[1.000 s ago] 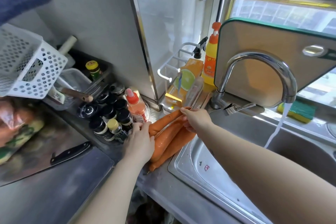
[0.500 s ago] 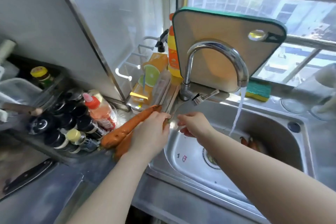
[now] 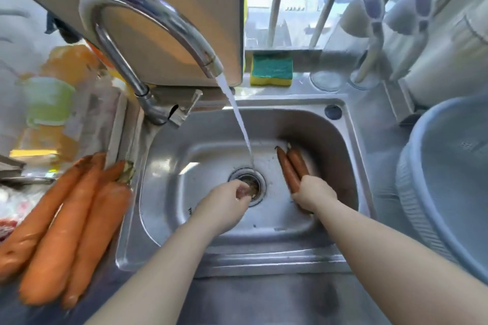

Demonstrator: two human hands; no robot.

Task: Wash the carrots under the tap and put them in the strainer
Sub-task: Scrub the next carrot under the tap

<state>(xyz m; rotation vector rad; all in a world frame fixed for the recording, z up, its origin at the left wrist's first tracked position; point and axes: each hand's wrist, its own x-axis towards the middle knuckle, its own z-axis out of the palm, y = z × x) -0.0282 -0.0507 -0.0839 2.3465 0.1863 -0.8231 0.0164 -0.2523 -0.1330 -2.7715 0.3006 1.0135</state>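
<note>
- Sink first: stainless-steel sink basin set into the steel desk, with water running from the curved chrome tap and falling close to the round metal drain at the basin's middle.
- Strainer: the pale blue ribbed plastic strainer sits on the desk at the sink's right edge; no carrot shows in the part in view, so I judge nothing has been delivered yet.
- Unwashed stock: three long orange carrots lie side by side on the desk at the sink's left edge, apparently dry and untouched by the stream.
- Carrots in the wash: two slimmer, darker orange carrots lie against the basin's right wall, just beside the stream rather than under it.
- Right hand: fingers closed around the near ends of those two carrots.
- Left hand: fingers bunched over the drain; whether they pinch anything I cannot tell.
- Progress: early, in my judgement; washing has barely begun, and all five carrots still need rinsing and moving to the strainer.
</note>
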